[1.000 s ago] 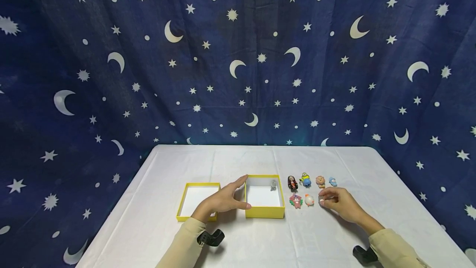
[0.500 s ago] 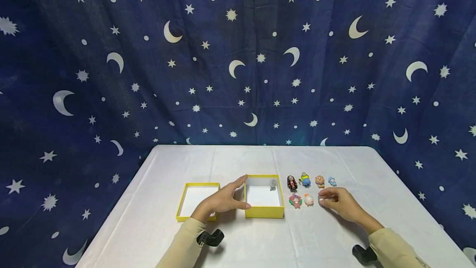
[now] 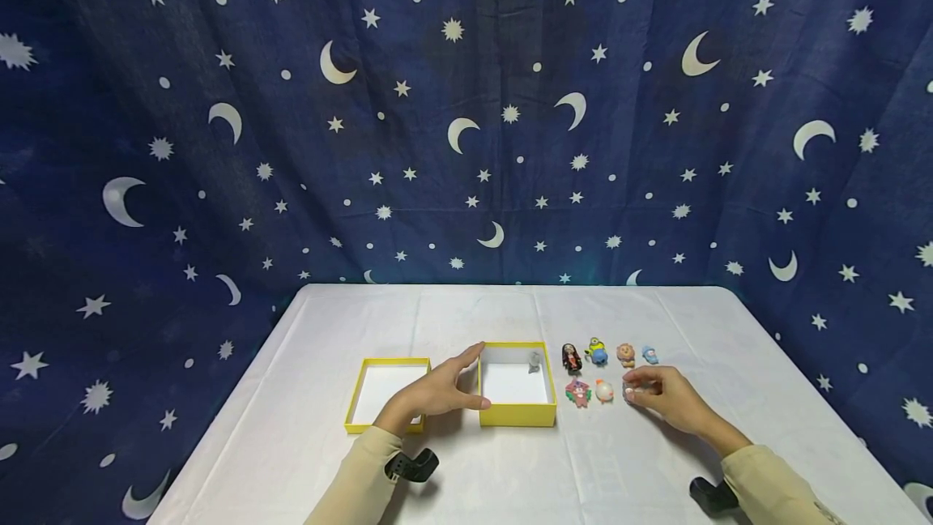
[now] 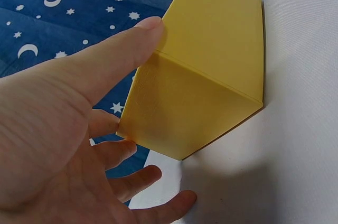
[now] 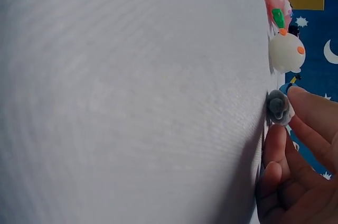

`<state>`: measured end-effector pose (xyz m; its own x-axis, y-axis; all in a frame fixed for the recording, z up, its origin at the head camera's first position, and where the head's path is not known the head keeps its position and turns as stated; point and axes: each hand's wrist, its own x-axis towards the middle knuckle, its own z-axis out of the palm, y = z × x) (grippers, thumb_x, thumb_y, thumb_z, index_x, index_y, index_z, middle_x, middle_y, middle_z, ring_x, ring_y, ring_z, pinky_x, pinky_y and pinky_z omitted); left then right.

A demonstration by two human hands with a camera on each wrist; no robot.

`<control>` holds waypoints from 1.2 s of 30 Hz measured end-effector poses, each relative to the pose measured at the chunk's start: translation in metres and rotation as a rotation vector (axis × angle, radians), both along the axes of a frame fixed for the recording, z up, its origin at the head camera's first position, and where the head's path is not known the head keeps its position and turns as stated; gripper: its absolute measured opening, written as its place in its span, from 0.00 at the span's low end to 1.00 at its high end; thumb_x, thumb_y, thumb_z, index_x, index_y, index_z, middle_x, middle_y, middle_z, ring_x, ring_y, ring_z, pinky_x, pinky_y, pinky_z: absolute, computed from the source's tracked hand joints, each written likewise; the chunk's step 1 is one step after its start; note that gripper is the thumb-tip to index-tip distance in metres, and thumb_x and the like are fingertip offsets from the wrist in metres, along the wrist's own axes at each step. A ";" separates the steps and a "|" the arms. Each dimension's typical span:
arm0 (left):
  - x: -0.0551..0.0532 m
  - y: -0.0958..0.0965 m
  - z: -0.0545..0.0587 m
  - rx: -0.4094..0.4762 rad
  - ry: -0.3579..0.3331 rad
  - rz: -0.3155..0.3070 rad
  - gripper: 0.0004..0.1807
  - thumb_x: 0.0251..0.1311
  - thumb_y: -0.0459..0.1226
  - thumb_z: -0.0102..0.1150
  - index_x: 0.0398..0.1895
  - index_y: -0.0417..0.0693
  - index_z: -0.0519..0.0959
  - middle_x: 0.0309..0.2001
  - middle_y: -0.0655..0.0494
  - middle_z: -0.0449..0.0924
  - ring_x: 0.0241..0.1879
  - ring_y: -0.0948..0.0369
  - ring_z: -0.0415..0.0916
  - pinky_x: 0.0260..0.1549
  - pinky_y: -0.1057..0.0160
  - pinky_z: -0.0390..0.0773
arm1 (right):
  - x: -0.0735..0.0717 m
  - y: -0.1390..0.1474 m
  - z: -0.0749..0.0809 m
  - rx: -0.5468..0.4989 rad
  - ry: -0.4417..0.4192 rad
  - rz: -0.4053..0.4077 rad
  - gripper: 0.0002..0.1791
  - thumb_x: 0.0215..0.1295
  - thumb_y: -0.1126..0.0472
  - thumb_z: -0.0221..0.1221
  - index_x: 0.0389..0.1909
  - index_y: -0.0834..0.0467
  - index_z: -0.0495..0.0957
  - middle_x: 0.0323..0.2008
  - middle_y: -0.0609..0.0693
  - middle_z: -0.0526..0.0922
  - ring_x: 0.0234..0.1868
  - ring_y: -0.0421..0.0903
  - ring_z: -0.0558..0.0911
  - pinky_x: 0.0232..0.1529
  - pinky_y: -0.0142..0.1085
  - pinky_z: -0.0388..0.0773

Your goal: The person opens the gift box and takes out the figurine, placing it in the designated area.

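My left hand (image 3: 437, 390) rests at the left side of an open yellow box (image 3: 518, 416) with a white inside. In the left wrist view its straight thumb touches the rim of the box, and the other fingers spread loosely along the side wall. A small grey figurine (image 3: 535, 362) stands in the box's back right corner. At the right, my right hand (image 3: 666, 399) pinches another small grey figurine (image 5: 278, 106) between thumb and fingertips, low at the white tabletop. The fingers hide much of it in the head view.
A yellow-rimmed lid (image 3: 386, 386) lies left of the box. Between box and right hand are a dark-haired doll (image 3: 572, 359), a Minion figure (image 3: 597, 352), a pink figure (image 3: 579, 393) and a round white figure (image 3: 604, 391). A lion-like figure (image 3: 626, 355) and a blue figure (image 3: 650, 355) lie behind.
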<state>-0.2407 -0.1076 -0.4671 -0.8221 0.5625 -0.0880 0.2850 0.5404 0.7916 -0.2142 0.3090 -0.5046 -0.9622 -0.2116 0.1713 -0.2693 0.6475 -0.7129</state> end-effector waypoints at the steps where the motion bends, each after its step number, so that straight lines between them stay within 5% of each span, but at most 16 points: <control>1: 0.000 0.000 0.000 0.000 0.001 0.000 0.55 0.58 0.49 0.72 0.82 0.52 0.49 0.82 0.54 0.48 0.82 0.52 0.45 0.80 0.44 0.50 | 0.000 0.000 0.000 0.005 -0.005 -0.005 0.12 0.61 0.66 0.68 0.44 0.67 0.85 0.40 0.59 0.88 0.33 0.28 0.76 0.34 0.28 0.77; 11: 0.000 -0.001 0.003 0.000 0.007 -0.009 0.56 0.57 0.51 0.72 0.82 0.51 0.49 0.82 0.53 0.48 0.82 0.51 0.45 0.79 0.43 0.50 | -0.004 -0.002 0.013 -0.016 -0.085 -0.028 0.17 0.63 0.65 0.67 0.49 0.71 0.82 0.47 0.67 0.86 0.30 0.35 0.80 0.29 0.29 0.78; 19: -0.001 -0.001 0.001 -0.003 -0.004 0.002 0.57 0.56 0.52 0.73 0.82 0.53 0.49 0.82 0.54 0.49 0.82 0.52 0.45 0.79 0.44 0.51 | -0.007 -0.005 0.023 -0.055 0.012 -0.021 0.14 0.67 0.65 0.62 0.48 0.72 0.82 0.46 0.67 0.86 0.25 0.37 0.79 0.24 0.30 0.75; 28: 0.001 0.000 0.000 0.003 -0.009 0.012 0.56 0.56 0.50 0.73 0.82 0.52 0.49 0.82 0.54 0.49 0.82 0.51 0.46 0.79 0.42 0.51 | -0.012 -0.013 0.031 -0.041 0.097 -0.019 0.14 0.68 0.64 0.64 0.48 0.69 0.84 0.54 0.68 0.84 0.42 0.25 0.79 0.37 0.27 0.80; 36: 0.002 0.001 0.002 0.006 -0.013 0.008 0.55 0.58 0.47 0.72 0.82 0.52 0.49 0.82 0.54 0.48 0.82 0.52 0.45 0.79 0.43 0.50 | -0.016 -0.026 0.040 -0.043 0.044 -0.013 0.15 0.70 0.61 0.62 0.50 0.68 0.83 0.47 0.63 0.87 0.37 0.32 0.81 0.39 0.29 0.80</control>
